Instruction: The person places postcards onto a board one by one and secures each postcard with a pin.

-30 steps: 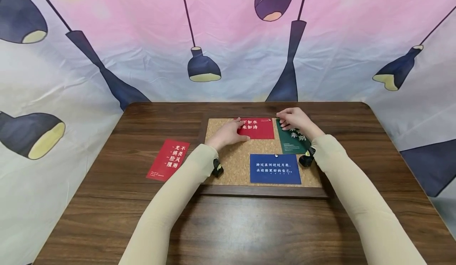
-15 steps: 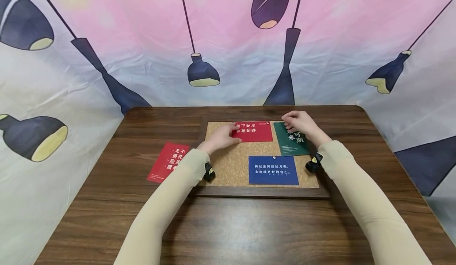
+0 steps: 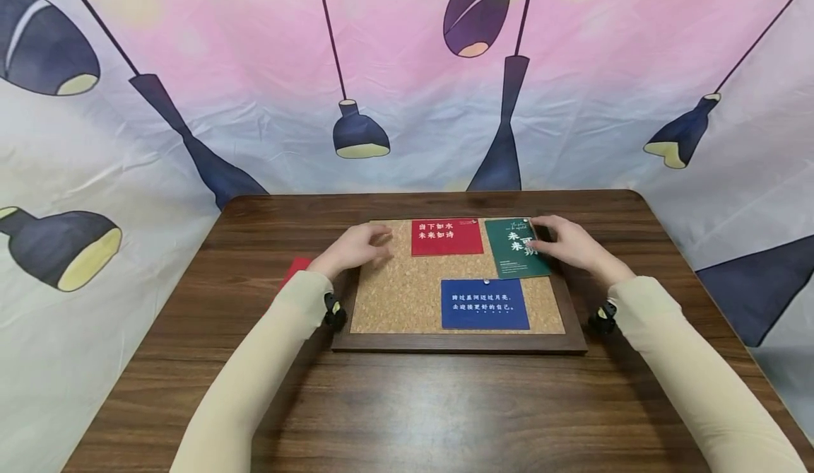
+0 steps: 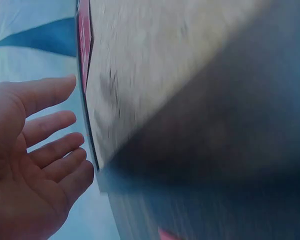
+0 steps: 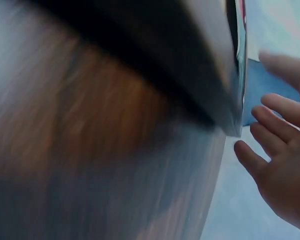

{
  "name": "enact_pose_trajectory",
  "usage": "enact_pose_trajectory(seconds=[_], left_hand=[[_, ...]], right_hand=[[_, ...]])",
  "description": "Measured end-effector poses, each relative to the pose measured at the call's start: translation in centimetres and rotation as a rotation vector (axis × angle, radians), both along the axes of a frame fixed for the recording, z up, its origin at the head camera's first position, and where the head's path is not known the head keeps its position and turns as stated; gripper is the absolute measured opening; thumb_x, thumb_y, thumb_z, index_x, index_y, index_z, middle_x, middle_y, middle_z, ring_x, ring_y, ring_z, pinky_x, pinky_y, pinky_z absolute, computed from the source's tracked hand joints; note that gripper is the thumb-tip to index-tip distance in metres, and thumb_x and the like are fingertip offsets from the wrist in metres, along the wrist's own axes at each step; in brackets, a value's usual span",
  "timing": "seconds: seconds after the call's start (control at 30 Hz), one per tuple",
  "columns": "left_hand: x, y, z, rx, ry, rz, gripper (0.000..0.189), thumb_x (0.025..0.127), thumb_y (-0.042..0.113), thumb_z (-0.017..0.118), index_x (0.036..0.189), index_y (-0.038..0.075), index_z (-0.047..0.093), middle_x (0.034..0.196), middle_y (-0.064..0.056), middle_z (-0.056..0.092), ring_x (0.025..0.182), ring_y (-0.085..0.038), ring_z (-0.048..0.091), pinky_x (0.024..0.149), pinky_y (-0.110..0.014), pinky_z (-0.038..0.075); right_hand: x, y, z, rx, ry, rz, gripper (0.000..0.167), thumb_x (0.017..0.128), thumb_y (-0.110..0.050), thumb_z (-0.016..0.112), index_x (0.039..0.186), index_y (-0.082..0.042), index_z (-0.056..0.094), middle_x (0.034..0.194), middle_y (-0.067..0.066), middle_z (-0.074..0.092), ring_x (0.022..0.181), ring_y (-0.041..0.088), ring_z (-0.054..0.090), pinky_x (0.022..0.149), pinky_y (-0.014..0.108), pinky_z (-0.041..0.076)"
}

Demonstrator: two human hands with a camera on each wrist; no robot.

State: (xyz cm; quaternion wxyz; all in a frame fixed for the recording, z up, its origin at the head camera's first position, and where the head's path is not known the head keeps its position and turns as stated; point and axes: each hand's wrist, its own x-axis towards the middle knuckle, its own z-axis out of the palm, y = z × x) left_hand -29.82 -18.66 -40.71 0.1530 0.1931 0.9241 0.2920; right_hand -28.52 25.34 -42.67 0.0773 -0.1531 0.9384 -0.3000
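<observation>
A framed cork board (image 3: 394, 296) lies on the table. My left hand (image 3: 356, 247), fingers loosely spread, hovers over its upper left corner and holds nothing. In the left wrist view the same hand (image 4: 40, 155) has its fingers extended and apart. At the upper right, my right hand (image 3: 575, 247) is by the frame, fingers extended beside or over the edge of a green card (image 3: 518, 264); contact is unclear. The right wrist view shows that hand (image 5: 285, 145) holding nothing. A red card (image 3: 445, 247) and a blue card (image 3: 485, 314) also lie on the cork.
A pushpin (image 3: 487, 281) sits at the blue card's top edge, another pin (image 3: 526, 220) at the green card's top. Another red card (image 3: 295, 268) lies on the wooden table (image 3: 439, 409), left of the board, mostly behind my left sleeve. A patterned cloth (image 3: 267, 133) hangs behind.
My left hand has moved left, off the red card on the board. My right hand has moved right and nearer, away from the green card's top, uncovering its pin.
</observation>
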Motion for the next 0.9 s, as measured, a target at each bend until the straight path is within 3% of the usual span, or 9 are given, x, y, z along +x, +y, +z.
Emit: enact_pose_trajectory(seconds=[0.17,0.3,0.43,0.63,0.9], left_hand=[[0.6,-2.7,0.8,-0.019,0.014,0.027,0.055,0.101,0.023,0.062,0.149,0.001,0.046,0.152,-0.019,0.046,0.142,-0.039,0.039,0.111,-0.057,0.035],[1.2,-4.7,1.6,-0.037,0.024,0.065,0.055,0.102,0.024,0.061,0.149,0.001,0.046,0.151,-0.021,0.046,0.141,-0.04,0.039,0.11,-0.059,0.035],[1.5,-6.5,2.3,-0.06,0.046,0.096,0.056,0.102,0.028,0.061,0.15,0.003,0.047,0.151,-0.022,0.045,0.142,-0.041,0.037,0.111,-0.06,0.033],[2.9,-9.0,3.4,-0.079,0.072,0.174,0.057,0.101,0.029,0.063,0.149,0.003,0.047,0.152,-0.024,0.043,0.14,-0.044,0.038,0.109,-0.062,0.035],[4.2,-11.3,3.5,-0.101,0.07,0.213,0.062,0.097,0.028,0.067,0.148,-0.001,0.046,0.148,-0.028,0.045,0.133,-0.046,0.046,0.105,-0.062,0.04]], right_hand=[[1.7,1.0,-0.3,0.052,-0.136,0.129,0.101,0.092,-0.048,0.071,0.159,0.004,0.018,0.164,0.028,0.008,0.15,0.048,0.008,0.114,0.066,0.019],[3.5,1.2,-0.5,0.057,-0.229,0.184,0.117,0.086,-0.051,0.077,0.16,0.001,0.004,0.166,0.023,-0.01,0.151,0.045,-0.006,0.115,0.067,0.012],[5.1,1.3,-0.4,0.07,-0.245,0.207,0.124,0.082,-0.052,0.08,0.159,0.003,-0.001,0.165,0.023,-0.014,0.15,0.046,-0.01,0.114,0.069,0.009],[6.5,1.3,-0.2,0.05,-0.245,0.223,0.126,0.081,-0.052,0.081,0.159,0.004,0.0,0.165,0.022,-0.015,0.15,0.046,-0.01,0.113,0.07,0.01],[7.2,1.7,-0.4,0.051,-0.224,0.226,0.126,0.08,-0.051,0.082,0.158,0.006,0.002,0.165,0.025,-0.012,0.149,0.048,-0.009,0.114,0.07,0.011]])
